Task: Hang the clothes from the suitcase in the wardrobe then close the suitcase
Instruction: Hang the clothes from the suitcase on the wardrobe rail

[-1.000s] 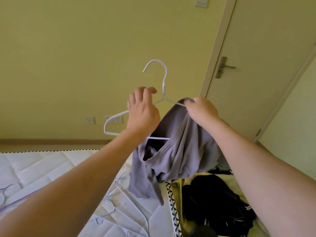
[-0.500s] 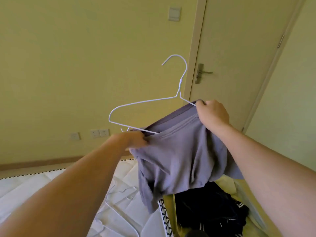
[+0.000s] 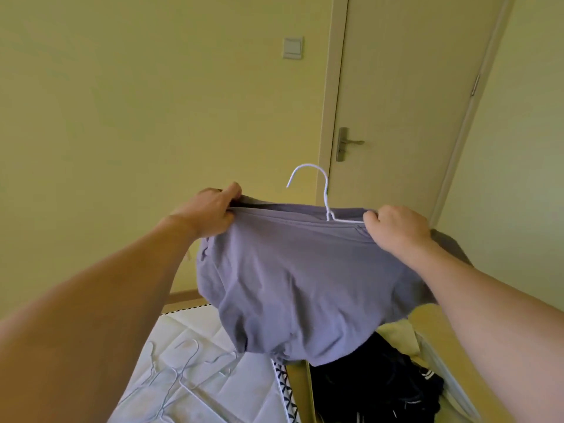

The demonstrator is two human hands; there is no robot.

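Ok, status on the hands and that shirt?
Left hand and right hand gripping grey shirt at its top edge. White wire hanger inside, hook out. Nothing blocking.

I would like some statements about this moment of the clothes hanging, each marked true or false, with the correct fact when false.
1. Both hands hold the purple garment at its upper edge. True: the left hand and the right hand each have a grip on it.
2. The white hanger shows its hook above the garment. True.
3. The door stands wide open. False: it looks closed in its frame.
4. Dark clothes lie below the garment. True.
5. No other hangers are in view. False: spare hangers lie on the white mattress.
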